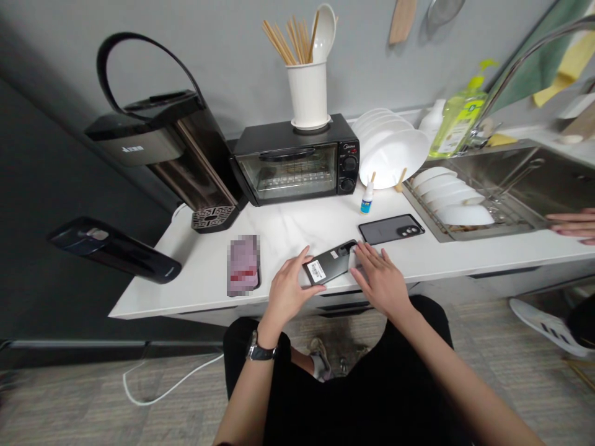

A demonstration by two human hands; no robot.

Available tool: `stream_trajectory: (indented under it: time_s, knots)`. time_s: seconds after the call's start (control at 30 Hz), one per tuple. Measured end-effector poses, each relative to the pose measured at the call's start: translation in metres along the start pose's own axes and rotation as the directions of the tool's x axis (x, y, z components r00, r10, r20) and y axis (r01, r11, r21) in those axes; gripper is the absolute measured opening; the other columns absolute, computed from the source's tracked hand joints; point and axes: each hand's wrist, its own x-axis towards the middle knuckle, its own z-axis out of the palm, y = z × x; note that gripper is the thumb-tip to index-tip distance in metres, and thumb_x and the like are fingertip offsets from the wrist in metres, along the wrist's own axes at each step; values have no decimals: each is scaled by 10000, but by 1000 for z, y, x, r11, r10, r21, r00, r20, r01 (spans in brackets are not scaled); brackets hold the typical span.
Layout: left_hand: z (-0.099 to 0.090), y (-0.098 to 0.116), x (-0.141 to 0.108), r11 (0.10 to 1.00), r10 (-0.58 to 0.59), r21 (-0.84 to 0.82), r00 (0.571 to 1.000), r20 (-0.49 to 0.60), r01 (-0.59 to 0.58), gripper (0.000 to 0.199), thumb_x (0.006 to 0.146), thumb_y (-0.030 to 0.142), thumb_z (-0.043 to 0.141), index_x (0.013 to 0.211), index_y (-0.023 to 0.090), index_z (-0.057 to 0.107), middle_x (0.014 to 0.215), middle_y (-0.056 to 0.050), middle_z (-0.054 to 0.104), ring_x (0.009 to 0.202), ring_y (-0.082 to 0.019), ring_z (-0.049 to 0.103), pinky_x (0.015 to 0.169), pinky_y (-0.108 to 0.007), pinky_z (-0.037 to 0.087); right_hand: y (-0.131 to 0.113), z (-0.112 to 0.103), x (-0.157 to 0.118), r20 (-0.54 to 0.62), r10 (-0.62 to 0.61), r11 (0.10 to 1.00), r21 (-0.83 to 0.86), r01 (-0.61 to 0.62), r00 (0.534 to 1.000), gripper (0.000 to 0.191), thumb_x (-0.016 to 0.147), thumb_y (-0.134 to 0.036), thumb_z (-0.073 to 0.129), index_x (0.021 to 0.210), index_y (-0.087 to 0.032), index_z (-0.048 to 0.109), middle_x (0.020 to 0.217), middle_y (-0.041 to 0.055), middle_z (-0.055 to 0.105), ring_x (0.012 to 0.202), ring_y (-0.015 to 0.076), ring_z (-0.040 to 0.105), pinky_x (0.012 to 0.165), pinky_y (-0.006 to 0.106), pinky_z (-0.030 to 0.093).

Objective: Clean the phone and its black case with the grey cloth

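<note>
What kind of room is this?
It looks like a kitchen, or a small office kitchenette. On the white counter stands a toaster oven, and to the right a steel sink holds a rack of white bowls beside dish soap.

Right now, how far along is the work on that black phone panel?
Laid out: a second dark phone and a small glue bottle on the counter. In hand: left hand and right hand touch the black panel. The bottle stands untouched.

Three phones on the counter: one (pixel 331 263) near, one (pixel 391 229) right, one (pixel 243 265) left. One oven (pixel 297 160), one glue bottle (pixel 367 198), one soap bottle (pixel 458 118) far right.
</note>
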Motion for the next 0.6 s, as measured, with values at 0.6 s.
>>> stream_trajectory:
  time_s: [0.6]
  knots:
    - [1, -4, 0, 999, 48, 25, 999, 16, -48, 1009, 797, 292, 894, 1632, 336, 329, 1402, -58, 676, 1313, -286, 598, 1119, -463, 498, -50, 0, -11, 94, -180, 970, 182, 161, 979, 542, 1096, -448, 471, 1555, -162, 511, 1624, 119, 494, 1506, 291, 481, 1253, 563, 382]
